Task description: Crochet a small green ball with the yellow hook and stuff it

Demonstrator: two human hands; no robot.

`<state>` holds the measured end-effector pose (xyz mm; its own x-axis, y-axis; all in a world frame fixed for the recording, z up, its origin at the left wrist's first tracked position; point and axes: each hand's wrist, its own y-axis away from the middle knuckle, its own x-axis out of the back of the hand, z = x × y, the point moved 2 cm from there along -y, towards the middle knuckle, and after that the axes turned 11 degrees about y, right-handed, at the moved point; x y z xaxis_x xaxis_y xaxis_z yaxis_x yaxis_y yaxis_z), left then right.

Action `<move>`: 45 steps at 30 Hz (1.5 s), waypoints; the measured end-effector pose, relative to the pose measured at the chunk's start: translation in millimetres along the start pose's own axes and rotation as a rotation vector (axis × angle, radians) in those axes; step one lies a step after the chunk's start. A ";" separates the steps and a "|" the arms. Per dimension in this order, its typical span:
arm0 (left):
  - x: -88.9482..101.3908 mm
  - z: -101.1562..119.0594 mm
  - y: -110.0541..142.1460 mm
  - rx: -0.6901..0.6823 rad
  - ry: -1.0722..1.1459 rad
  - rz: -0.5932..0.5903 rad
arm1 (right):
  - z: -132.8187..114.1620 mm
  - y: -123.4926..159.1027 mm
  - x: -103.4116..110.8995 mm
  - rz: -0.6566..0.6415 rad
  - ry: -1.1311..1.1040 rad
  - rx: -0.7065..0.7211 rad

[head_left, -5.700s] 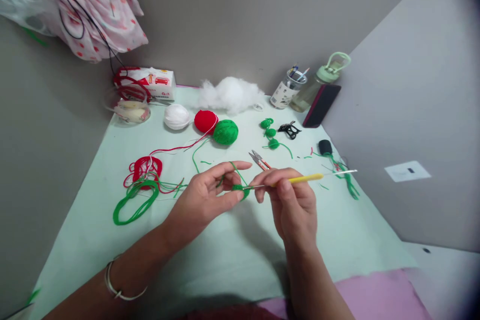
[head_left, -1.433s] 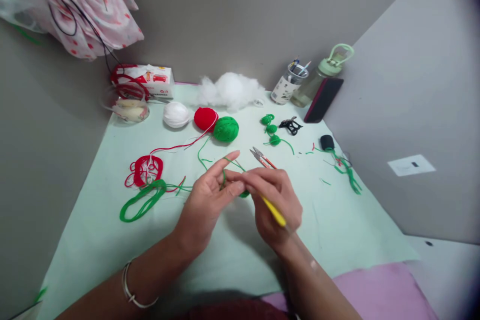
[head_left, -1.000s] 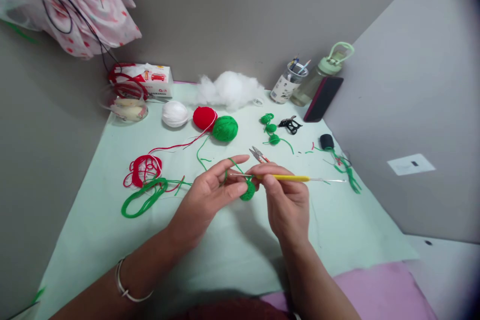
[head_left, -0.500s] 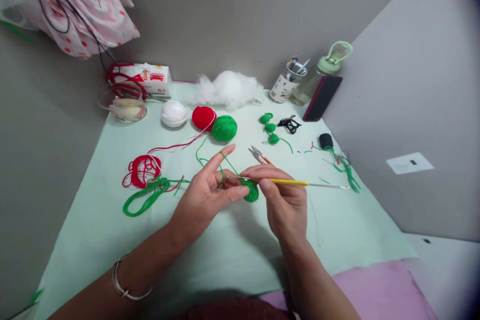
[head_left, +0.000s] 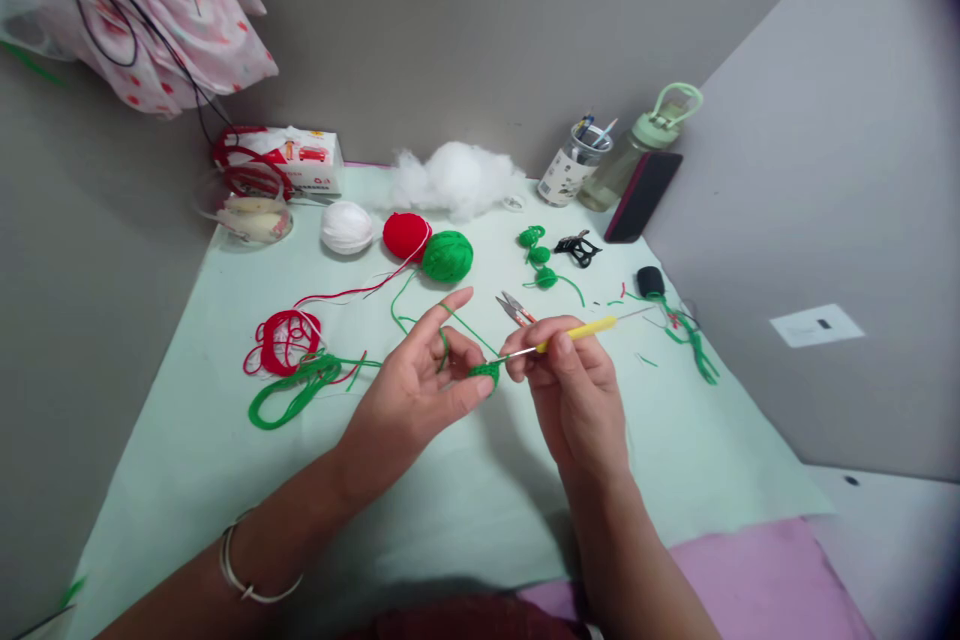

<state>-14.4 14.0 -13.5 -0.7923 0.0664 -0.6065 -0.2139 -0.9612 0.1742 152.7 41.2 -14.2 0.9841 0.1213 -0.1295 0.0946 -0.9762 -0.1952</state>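
My left hand [head_left: 420, 380] pinches a small green crochet piece [head_left: 485, 375] between thumb and fingers. Its raised index finger carries a strand of green yarn [head_left: 472, 328] that runs down to the piece. In my right hand [head_left: 574, 380] is a crochet hook [head_left: 592, 328] with a yellow handle, gripped near the middle. The hook's metal tip meets the upper edge of the green piece, and its other end points up to the right. Part of the piece is hidden behind my left thumb. Behind my hands sits a green yarn ball [head_left: 448, 257].
Small scissors [head_left: 517, 308] lie just beyond my right hand. Red yarn [head_left: 285, 342] and a green yarn loop [head_left: 292, 392] lie left. Farther back are a red ball [head_left: 406, 236], a white ball [head_left: 346, 228], white stuffing [head_left: 459, 180], small green crocheted pieces [head_left: 540, 255] and a phone [head_left: 643, 198].
My right hand has turned the crochet hook so its handle end rises and its tip sits farther right. The green piece has tilted and shifted slightly left, showing less of its face.
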 end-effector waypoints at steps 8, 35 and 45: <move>1.8 0.1 1.0 -0.032 -0.089 0.031 | -5.3 7.2 5.2 -0.018 0.156 0.107; -3.4 1.3 -1.4 -0.153 -0.298 0.172 | -12.9 21.8 -2.0 -0.052 0.703 0.694; -6.4 0.4 2.1 0.002 0.013 0.105 | -12.3 35.4 -11.5 0.047 1.232 0.936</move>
<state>-10.0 11.7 -8.9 -0.8029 -0.0379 -0.5949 -0.1314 -0.9622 0.2386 146.7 3.0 -7.7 0.5379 -0.5827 0.6092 0.3993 -0.4604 -0.7929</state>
